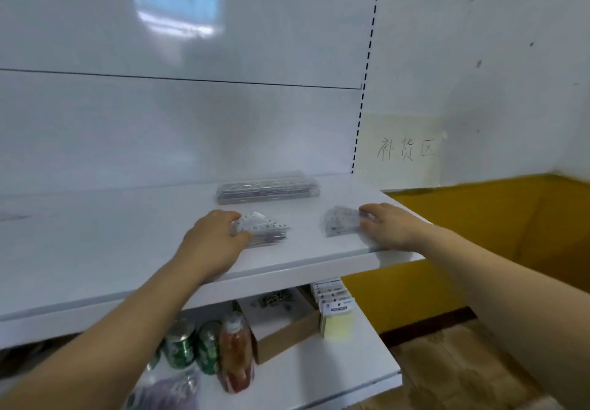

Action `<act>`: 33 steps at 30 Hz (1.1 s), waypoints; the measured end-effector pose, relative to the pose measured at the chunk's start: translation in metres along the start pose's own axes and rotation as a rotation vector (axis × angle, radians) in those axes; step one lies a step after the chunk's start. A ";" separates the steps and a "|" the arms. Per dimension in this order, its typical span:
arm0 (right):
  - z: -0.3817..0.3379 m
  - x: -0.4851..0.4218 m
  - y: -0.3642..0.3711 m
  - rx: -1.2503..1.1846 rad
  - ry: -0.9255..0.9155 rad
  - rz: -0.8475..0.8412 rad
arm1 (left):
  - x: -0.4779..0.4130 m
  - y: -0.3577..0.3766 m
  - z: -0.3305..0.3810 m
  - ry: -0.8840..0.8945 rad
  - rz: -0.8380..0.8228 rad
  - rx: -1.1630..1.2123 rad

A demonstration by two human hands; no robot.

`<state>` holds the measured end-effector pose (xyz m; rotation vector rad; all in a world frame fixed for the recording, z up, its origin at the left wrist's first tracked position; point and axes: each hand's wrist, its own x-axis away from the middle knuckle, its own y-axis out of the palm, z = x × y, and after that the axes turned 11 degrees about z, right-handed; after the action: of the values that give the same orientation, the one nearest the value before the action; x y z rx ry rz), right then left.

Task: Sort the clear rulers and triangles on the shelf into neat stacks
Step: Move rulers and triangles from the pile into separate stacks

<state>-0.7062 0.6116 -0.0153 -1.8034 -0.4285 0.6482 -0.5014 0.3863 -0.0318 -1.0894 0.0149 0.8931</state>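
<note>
two blurry stacks: left hand [217, 234] grips the left triangles [268, 231], right hand [388, 227] pinches the right triangles [340, 224]. their count is unclear.

wall paper sign [405, 149]: handwritten "补货区"
triangle stack [266, 229], gripped by left hand [214, 237]: scale digits; "3 2 1 0" along the top edge, "3 4" on another edge, rest blurred
clear pile [340, 224], gripped by right hand [388, 226]: printed marks, unreadable
sticky-note pack [338, 322], lower shelf: top label looks like "STICKY NOTES", small print
green cans [180, 344]: print blurred, no brand readable
bottle [236, 352]: label unreadable
</note>
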 end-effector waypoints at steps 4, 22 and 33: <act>0.003 -0.005 0.000 0.010 -0.091 -0.010 | 0.004 0.000 0.003 -0.093 -0.033 0.028; -0.102 -0.028 -0.011 0.078 -0.583 -0.068 | 0.039 -0.063 -0.009 -0.185 -0.076 -0.239; -0.361 0.009 0.045 -0.004 -0.826 -0.220 | 0.106 -0.191 -0.165 -0.421 0.015 -0.398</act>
<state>-0.4759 0.3324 0.0242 -1.3945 -1.1560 1.2210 -0.2439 0.2939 -0.0143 -1.2459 -0.5224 1.1551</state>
